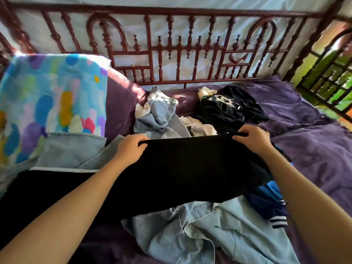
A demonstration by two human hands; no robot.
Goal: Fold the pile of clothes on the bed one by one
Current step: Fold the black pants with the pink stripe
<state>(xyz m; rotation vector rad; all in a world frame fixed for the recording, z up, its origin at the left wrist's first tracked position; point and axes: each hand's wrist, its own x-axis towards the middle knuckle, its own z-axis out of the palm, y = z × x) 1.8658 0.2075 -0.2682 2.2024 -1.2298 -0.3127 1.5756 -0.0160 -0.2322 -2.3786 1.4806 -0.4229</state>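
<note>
A black garment [182, 168] is stretched between my two hands above the bed. My left hand [131, 147] pinches its top edge at the left corner. My right hand [251, 139] pinches the same edge at the right corner. Below it lies a crumpled light denim shirt [205, 231]. Behind the black garment sits a pile of clothes: light blue jeans [162, 115], a white piece [202, 128] and a black printed garment [226, 107]. A navy and blue striped garment [272, 202] lies under my right forearm.
The purple bedspread [312, 149] covers the bed. A colourful patterned pillow [51, 103] leans at the left, with a denim item [72, 149] in front of it. A dark red carved wooden rail [181, 54] runs along the far side.
</note>
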